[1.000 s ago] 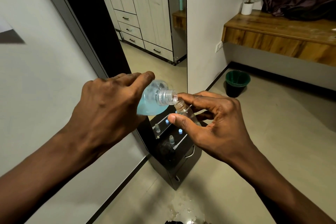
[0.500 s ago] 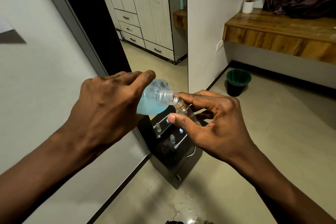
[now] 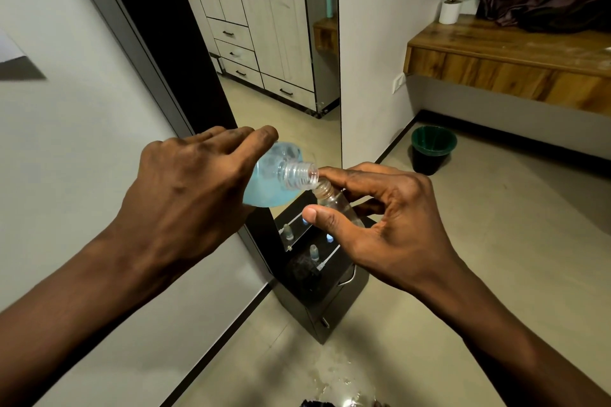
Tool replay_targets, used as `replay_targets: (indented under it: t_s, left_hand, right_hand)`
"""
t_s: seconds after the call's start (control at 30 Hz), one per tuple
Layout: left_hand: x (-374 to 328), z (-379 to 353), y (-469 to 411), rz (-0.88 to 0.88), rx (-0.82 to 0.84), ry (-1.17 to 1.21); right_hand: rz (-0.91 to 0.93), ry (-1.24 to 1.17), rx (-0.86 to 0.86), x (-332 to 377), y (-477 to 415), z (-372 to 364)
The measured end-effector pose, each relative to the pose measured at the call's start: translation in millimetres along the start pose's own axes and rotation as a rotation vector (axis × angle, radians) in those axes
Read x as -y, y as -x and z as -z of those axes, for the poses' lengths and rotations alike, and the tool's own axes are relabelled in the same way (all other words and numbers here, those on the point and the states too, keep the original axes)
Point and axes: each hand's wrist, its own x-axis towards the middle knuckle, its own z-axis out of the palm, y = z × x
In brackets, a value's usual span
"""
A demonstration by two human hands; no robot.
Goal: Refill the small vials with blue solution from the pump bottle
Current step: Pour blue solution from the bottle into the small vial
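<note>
Head view puts both hands meeting just above the middle of the frame. I see the left hand (image 3: 185, 195) with its fingers wrapped over the pump bottle (image 3: 264, 188). The bottle has no pump fitted and is tipped so its bare threaded neck points toward three o'clock and slightly down. The blue solution pools low in the belly, at about the bottle's seven o'clock. I see no stream at the mouth.

The right hand (image 3: 390, 225) pinches the small vial (image 3: 334, 202) between thumb and forefinger, the other fingers curled behind it. The vial leans toward eleven o'clock, its open mouth tucked right under the bottle's lip. I cannot tell whether the two rims touch. I judge the lean is there so the narrow mouth meets the wider one squarely and catches the run-off.

Both are held over the black stand (image 3: 330, 307), at six o'clock from the hands, where other vials (image 3: 313, 253) stand upright, likely so that drips land there. A wet patch (image 3: 330, 370) on the floor at the frame's six o'clock tells me spills are a real risk. The pour needs a little more tilt, applied slowly.
</note>
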Motion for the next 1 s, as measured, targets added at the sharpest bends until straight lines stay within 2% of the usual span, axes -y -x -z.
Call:
replay_targets:
  t_s: [1.0]
  left_hand:
    - [-0.1,4.8,-0.2,-0.019,0.016,-0.018]
  right_hand:
    - [0.013,-0.005,0.012,-0.6,1.6,0.9]
